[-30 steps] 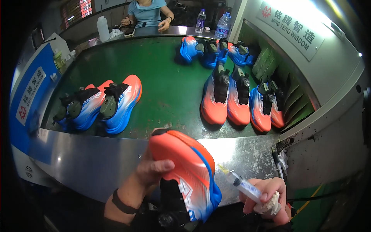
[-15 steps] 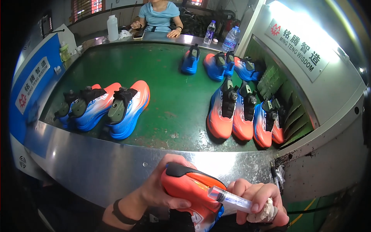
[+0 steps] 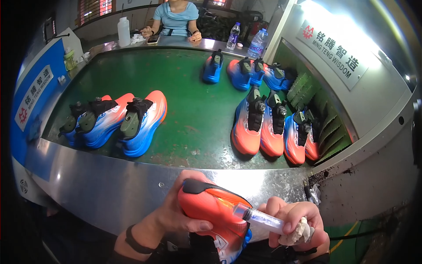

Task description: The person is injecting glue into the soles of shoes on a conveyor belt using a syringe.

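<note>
My left hand (image 3: 173, 215) grips an orange-red and blue running shoe (image 3: 202, 211) from its left side, toe end uppermost, thumb across the upper. Held in my right hand (image 3: 307, 215) is a clear syringe (image 3: 266, 221), slanting up to the left. Its thin amber-coloured tip lies at the seam between the shoe's upper and sole; whether it touches is hard to make out. A crumpled whitish wad (image 3: 299, 233) is pressed in the same hand, by the syringe's rear end. The shoe's lower end is partly hidden at the bottom.
Beyond a metal ledge (image 3: 101, 180) stretches a green conveyor belt (image 3: 189, 119). Several matching shoes stand on its left (image 3: 140, 125) and right (image 3: 246, 127). A machine housing (image 3: 378, 110) with hanging flaps borders the right. Across the belt sits a person (image 3: 176, 22) near bottles (image 3: 257, 44).
The whole view has shifted slightly, so the scene sits a little further left. Shoe and syringe keep nearly the same position against each other. Both hands keep their hold.
</note>
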Demonstrator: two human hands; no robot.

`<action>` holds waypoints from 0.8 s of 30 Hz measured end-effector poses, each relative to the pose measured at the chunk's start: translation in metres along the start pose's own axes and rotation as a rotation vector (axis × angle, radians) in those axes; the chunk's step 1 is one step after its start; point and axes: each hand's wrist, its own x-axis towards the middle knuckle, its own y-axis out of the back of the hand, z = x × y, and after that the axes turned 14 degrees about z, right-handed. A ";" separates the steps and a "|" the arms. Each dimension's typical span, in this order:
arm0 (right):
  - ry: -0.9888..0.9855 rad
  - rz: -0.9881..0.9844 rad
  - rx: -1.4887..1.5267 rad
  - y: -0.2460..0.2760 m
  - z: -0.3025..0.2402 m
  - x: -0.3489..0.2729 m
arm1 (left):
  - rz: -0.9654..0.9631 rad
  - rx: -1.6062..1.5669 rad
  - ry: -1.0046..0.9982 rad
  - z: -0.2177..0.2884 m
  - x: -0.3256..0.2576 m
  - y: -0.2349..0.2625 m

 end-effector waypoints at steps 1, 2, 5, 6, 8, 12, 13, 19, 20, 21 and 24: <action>0.003 0.003 0.003 0.001 0.001 0.000 | 0.034 -0.008 0.019 0.000 0.000 0.001; 0.007 0.005 0.006 0.003 0.003 -0.001 | 0.064 0.012 0.017 0.000 0.000 0.001; -0.005 0.015 -0.013 0.009 0.004 -0.007 | 0.118 -0.016 0.050 0.001 0.001 0.001; -0.005 0.021 -0.010 0.011 0.004 -0.009 | 0.102 -0.025 0.072 0.001 0.002 0.000; -0.030 0.041 -0.026 0.015 0.005 -0.015 | 0.156 -0.020 0.063 0.001 0.003 -0.001; -0.084 0.113 -0.025 0.023 0.009 -0.028 | 0.186 -0.048 0.089 0.001 0.006 -0.002; -0.106 0.116 -0.026 0.025 0.010 -0.032 | 0.183 -0.104 0.134 0.001 0.007 -0.002; -0.168 0.074 0.025 0.042 0.022 -0.045 | 0.237 -0.226 0.211 -0.002 0.013 -0.002; -0.187 0.033 0.029 0.046 0.023 -0.046 | 0.240 -0.232 0.232 -0.003 0.012 -0.001; -0.194 0.046 0.038 0.048 0.025 -0.049 | 0.245 -0.217 0.242 -0.004 0.012 0.000; -0.211 0.061 0.071 0.052 0.032 -0.059 | 0.258 -0.143 0.238 -0.008 0.009 0.007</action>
